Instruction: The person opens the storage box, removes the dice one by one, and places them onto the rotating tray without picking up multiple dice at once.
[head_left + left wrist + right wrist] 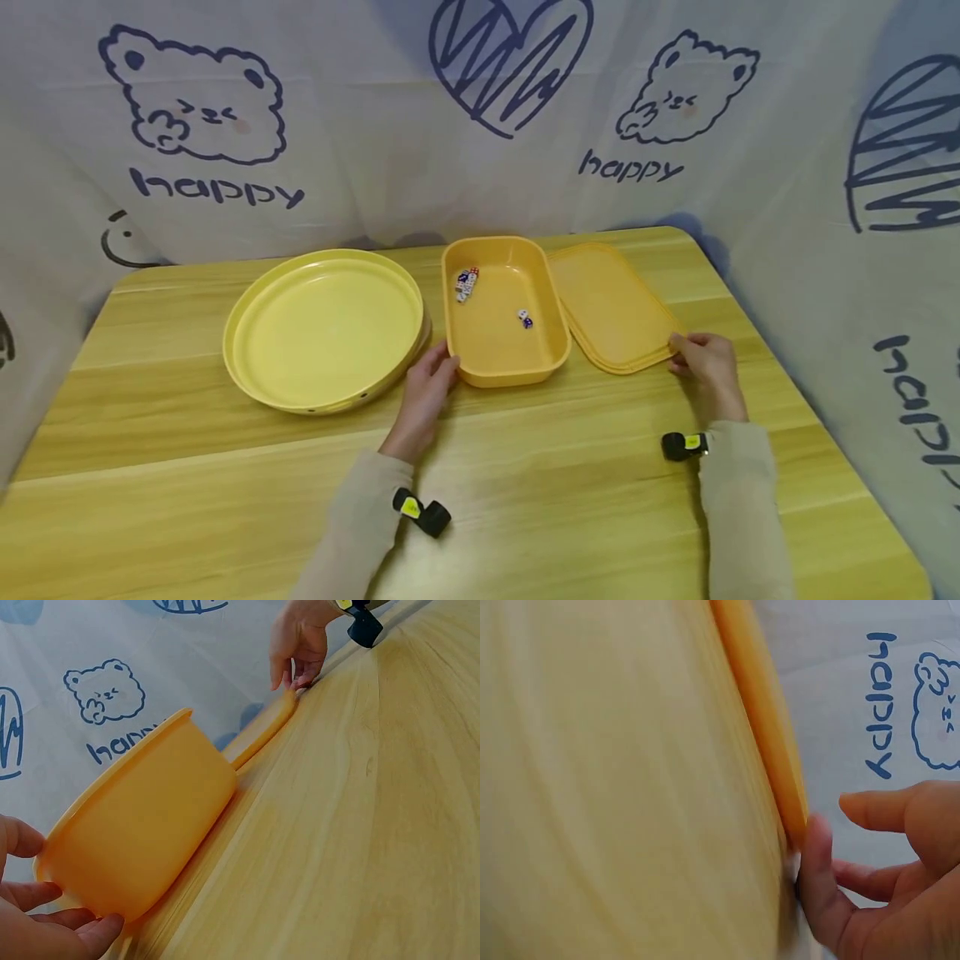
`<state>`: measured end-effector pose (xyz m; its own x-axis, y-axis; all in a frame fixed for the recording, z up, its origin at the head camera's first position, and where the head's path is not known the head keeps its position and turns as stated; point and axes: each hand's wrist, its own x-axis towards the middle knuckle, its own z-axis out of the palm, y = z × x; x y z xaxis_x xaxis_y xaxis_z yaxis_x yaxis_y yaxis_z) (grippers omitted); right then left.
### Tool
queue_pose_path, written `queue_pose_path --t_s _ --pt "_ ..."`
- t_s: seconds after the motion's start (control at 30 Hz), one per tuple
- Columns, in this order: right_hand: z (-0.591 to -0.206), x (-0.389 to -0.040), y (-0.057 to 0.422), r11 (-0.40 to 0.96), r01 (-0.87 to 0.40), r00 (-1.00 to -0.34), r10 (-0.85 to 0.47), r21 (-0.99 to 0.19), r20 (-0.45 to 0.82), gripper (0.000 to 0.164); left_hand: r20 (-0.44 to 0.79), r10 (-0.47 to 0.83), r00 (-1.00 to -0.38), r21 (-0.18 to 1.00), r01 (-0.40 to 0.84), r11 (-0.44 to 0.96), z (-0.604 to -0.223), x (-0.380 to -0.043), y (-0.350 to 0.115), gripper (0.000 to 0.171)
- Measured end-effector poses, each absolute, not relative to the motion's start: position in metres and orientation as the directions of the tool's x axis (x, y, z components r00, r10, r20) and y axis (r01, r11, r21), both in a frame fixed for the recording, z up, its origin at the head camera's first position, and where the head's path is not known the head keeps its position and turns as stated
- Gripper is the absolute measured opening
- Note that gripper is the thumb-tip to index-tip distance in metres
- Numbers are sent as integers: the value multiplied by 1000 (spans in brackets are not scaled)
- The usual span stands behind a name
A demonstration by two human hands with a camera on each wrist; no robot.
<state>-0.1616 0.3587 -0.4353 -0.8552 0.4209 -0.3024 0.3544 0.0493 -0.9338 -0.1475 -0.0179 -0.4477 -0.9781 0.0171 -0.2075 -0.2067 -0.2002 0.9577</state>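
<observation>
An orange rectangular plastic box (502,346) stands on the table, uncovered. Inside it, a cluster of small dice (467,285), mostly white with some blue and red, lies by the left wall, and two or three more dice (526,319) lie apart to the right. My left hand (425,398) holds the box's near left corner, thumb and fingers spread round the wall (142,817). At the right, my right hand (705,367) pinches the near right corner of the flat orange lid (618,308). The lid lies beside the box, its left edge close against it.
To the left of the box sits a large round yellow tray (326,329) with a raised rim, near my left hand. The wooden table (547,500) ends at a white cloth (360,125) printed with bears and hearts, which hangs behind and at the sides.
</observation>
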Motion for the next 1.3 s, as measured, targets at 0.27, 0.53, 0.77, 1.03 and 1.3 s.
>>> queue_pose_path --t_s 0.27,0.53,0.77,1.03,1.3 --pt "-435 -161 362 174 393 -864 407 -903 -298 50 -176 19 -984 963 -176 -206 -449 -147 -18 45" --pt "-433 -163 363 179 415 -862 391 -892 -322 64 -155 22 -988 966 -156 -208 -450 -147 -18 45" --pt "-432 -165 365 177 430 -862 373 -885 -344 67 -153 20 -988 966 -154 -207 -450 -147 -18 45" --pt "-431 -165 365 177 422 -864 376 -889 -335 66 -149 34 -988 965 -153 -213 -452 -148 -19 46" --pt "-430 -162 362 253 414 -876 370 -874 -308 67 -154 32 -988 967 -157 -201 -452 -148 -19 45"
